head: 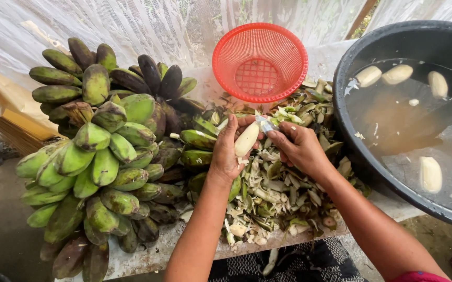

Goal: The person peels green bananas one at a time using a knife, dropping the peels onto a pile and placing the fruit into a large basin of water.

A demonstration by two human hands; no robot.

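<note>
Clasped in your left hand [229,149] is a peeled banana [247,139], pale and bare, its tip pointing up toward your right hand [297,146]. Your right hand is closed around a small knife [265,124], whose blade touches the top end of the banana. Both hands hover just above a heap of green peelings [278,188] that covers the table edge [153,256] nearest you, with a dark patterned cloth [299,266] showing below that edge. To your left, large bunches of unpeeled green bananas [100,151] are stacked high, some skins darkened to brown or near black. To your right stands a big black tub [351,78] filled with cloudy water, where several peeled bananas [430,174] float well apart from one another. Beyond your hands, past the peelings, a red plastic basket [260,61] is tilted on its side with its open mouth facing you. Behind everything hangs pale netting [147,26].
</note>
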